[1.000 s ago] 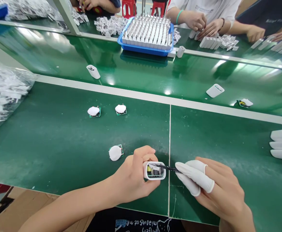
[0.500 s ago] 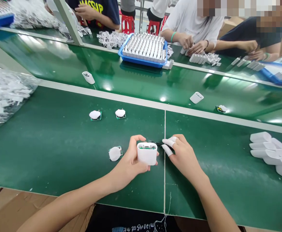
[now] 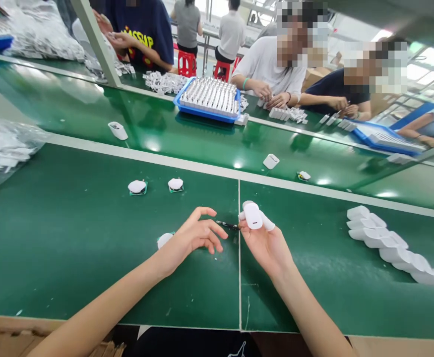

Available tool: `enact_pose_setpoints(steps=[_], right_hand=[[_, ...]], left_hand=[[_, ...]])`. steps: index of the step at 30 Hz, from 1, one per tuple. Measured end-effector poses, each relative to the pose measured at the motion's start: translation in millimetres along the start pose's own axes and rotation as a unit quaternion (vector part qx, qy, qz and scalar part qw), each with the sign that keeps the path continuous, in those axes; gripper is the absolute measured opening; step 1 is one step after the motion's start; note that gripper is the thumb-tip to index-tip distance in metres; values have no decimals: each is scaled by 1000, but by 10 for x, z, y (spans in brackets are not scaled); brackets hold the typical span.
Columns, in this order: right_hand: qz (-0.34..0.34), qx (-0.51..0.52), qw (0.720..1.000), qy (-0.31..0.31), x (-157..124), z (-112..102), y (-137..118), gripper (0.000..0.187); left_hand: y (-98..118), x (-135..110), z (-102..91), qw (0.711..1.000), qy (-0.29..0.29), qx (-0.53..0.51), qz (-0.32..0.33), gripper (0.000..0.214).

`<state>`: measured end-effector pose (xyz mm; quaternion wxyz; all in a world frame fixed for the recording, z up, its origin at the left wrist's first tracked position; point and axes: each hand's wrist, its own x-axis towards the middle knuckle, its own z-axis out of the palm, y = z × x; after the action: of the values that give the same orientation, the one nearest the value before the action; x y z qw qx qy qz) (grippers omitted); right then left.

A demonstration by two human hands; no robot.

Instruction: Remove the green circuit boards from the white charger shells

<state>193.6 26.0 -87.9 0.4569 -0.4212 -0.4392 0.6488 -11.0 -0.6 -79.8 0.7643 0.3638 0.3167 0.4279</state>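
My right hand (image 3: 263,240), with white finger cots on two fingers, grips a small white charger shell (image 3: 253,215) and also holds thin black tweezers (image 3: 227,225) that point left. My left hand (image 3: 194,235) hovers just left of the tweezers, fingers spread and empty. Partly hidden under the left wrist lies a white round-capped circuit board (image 3: 162,239) on the green mat (image 3: 90,238). Two more capped boards (image 3: 137,187) (image 3: 175,184) lie farther back on the mat.
A row of white shells (image 3: 388,243) lies at the right. A plastic bag of white parts (image 3: 1,151) sits at the left. On the conveyor belt (image 3: 202,144) behind lie loose shells (image 3: 118,130) (image 3: 271,160). A blue tray (image 3: 209,99) and several people are across.
The white shell passed from my left hand to my right hand. My left hand let go and opened. The view tilted up, showing more of the people opposite.
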Motion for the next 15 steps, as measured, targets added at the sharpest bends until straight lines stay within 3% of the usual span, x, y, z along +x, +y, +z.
enact_pose_setpoints(steps=[5, 8, 12, 15], right_hand=[[-68, -82, 994, 36, 91, -1, 0, 34], [-116, -178, 976, 56, 521, 49, -42, 29], [-188, -346, 914, 95, 1260, 141, -299, 27], [-241, -458, 848, 117, 1484, 289, -488, 29]], left_hand=[[-189, 33, -11, 997, -40, 65, -25, 21], [-256, 3, 14, 989, -62, 128, -45, 18], [-306, 10, 26, 974, -98, 189, -71, 20], [-387, 74, -20, 962, -139, 225, -76, 22]])
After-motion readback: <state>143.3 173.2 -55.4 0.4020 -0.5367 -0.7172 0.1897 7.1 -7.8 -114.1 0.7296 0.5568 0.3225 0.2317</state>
